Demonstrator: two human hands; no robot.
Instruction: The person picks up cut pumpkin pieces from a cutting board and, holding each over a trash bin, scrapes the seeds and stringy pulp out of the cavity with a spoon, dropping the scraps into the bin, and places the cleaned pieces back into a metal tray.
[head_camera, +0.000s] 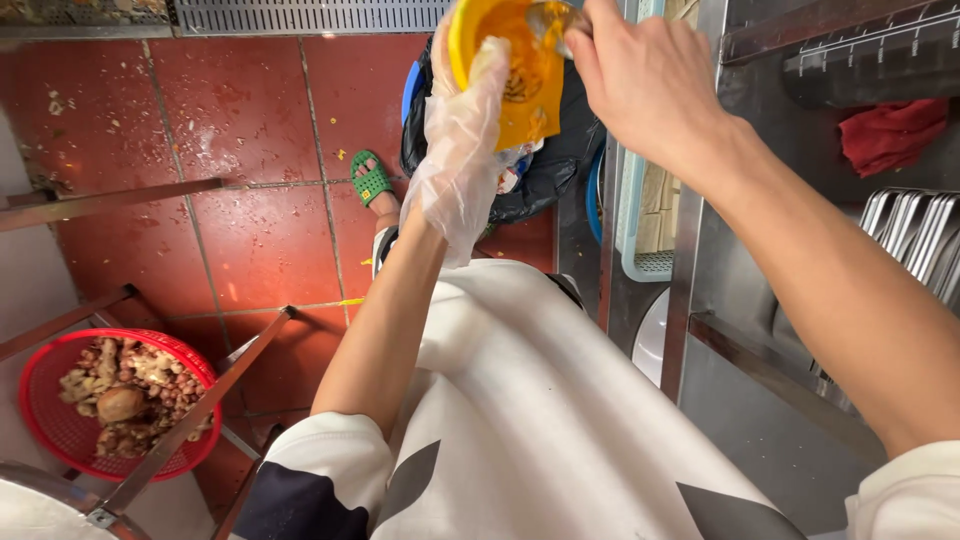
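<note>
Gloved left hand (462, 140) clamped around tilted yellow bowl (505, 70), bare right hand (640, 80) gripping spoon (550, 22) inside

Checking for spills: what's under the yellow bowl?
A black bin bag holding scraps lies below the yellow bowl. The bowl and gloved left hand cover most of its contents.

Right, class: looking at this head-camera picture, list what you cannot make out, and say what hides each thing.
- Top of the yellow bowl: cut off by the upper edge of the head view.
- Tool in the right hand: only a blurred metal bit shows; the fingers cover the rest.
- Contents of the black bag: hidden behind the bowl and the gloved left hand.
- Foot in the green sandal: mostly hidden by the left arm.
</note>
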